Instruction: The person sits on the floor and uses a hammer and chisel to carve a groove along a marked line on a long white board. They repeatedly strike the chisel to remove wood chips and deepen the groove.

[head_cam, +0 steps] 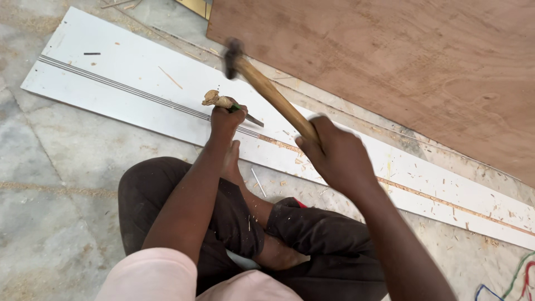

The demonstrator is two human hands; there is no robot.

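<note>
The left hand [225,118] is clamped on a chisel [229,106] whose blade meets the groove of a white laminated board [128,67] on the floor. The right hand [334,156] grips a wooden-handled hammer [262,83], its head just above the chisel's butt.

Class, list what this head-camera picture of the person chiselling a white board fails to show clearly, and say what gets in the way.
- Hammer head: smeared by motion blur, so its shape is unclear.
- Right hand: blurred too; its grip on the handle is indistinct.
- Chisel shaft: covered by the left hand; only the battered top and dark blade show.
- Plywood sheet: cut off by the top and right edges.
- Coloured wires: cut off at the bottom right corner.
</note>
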